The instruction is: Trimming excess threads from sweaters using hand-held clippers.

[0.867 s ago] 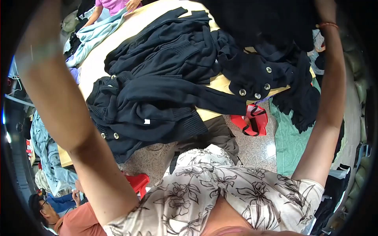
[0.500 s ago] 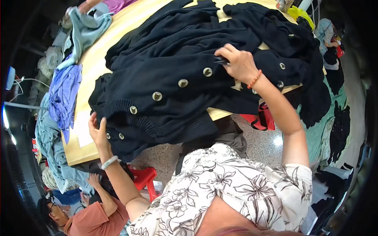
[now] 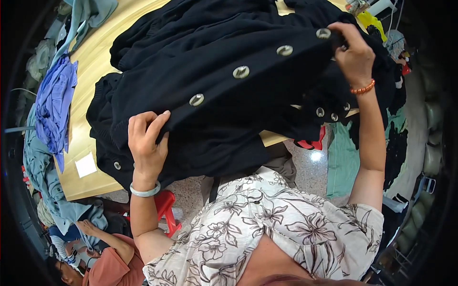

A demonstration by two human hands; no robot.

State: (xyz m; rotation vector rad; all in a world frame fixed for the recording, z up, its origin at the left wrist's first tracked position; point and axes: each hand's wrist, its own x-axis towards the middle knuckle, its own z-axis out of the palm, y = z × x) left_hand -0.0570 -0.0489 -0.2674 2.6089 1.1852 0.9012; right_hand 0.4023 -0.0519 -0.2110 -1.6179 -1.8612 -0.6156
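Observation:
A black knit cardigan (image 3: 176, 83) with large round light-coloured buttons (image 3: 241, 72) lies across the table in front of me. My left hand (image 3: 147, 145) pinches its front edge near the lowest button of the raised row. Farther up and to the right, my right hand (image 3: 354, 53) grips the same edge beside the top button, so the button band stretches taut and lifted between both hands. Whether the right hand also keeps a small dark tool in its palm cannot be made out. More black knitwear (image 3: 315, 16) lies heaped behind and to the right.
On the wooden table (image 3: 88, 128) are a white paper square (image 3: 86, 165) and a purple garment (image 3: 56, 102) at the left edge. A co-worker in a rust-coloured top (image 3: 117, 262) sits at lower left, near a red stool (image 3: 167, 209). Green cloth (image 3: 342, 157) hangs at right.
My left hand has moved from beside the cardigan to grip its edge. My right hand, which had a small dark tool, has moved right and up, lifting the button band with it.

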